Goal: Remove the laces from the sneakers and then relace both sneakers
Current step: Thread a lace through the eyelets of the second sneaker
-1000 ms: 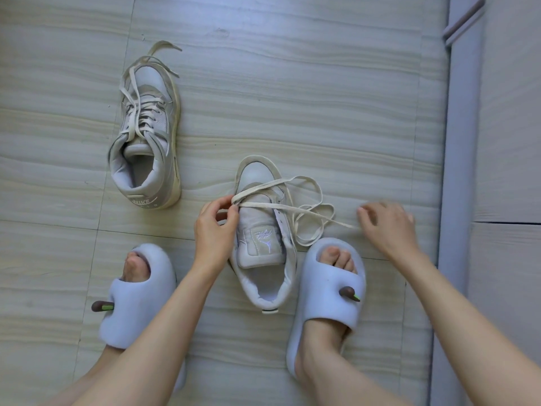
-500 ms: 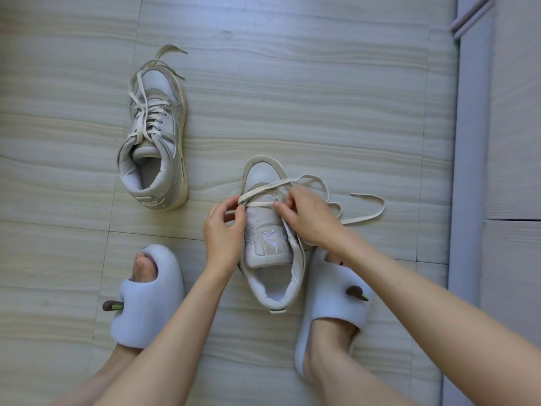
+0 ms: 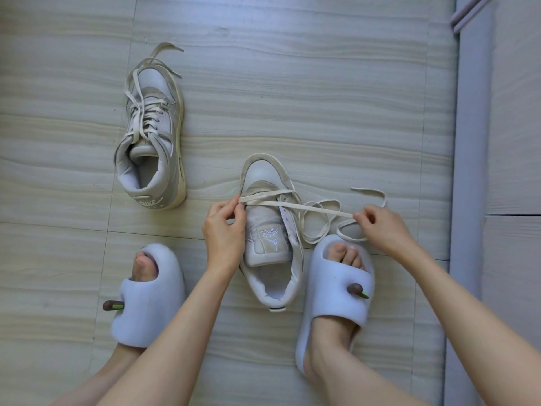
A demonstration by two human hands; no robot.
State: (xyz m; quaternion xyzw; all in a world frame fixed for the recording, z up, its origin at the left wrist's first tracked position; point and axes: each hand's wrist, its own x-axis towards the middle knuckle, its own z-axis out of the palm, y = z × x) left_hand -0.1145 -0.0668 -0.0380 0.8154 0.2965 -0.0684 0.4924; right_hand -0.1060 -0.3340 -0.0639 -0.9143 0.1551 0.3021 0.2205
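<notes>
A pale grey sneaker (image 3: 270, 230) lies on the floor between my feet, toe pointing away, tongue pulled out. Its cream lace (image 3: 319, 209) runs through the lowest eyelets only, and the loose part loops on the floor to the right. My left hand (image 3: 224, 230) pinches the lace at the sneaker's left edge. My right hand (image 3: 380, 227) pinches a taut strand of the same lace out to the right. A second sneaker (image 3: 150, 142), laced with loosened ends, stands at the upper left, apart from both hands.
My feet wear pale blue slippers, one (image 3: 146, 297) at the lower left, the other (image 3: 336, 291) just right of the near sneaker. A grey door frame (image 3: 471, 200) and a wall run down the right side. The floor is pale tile.
My right hand has moved from the sneaker's eyelets out to the right, drawing a strand of lace taut. My left hand has stayed at the left edge.
</notes>
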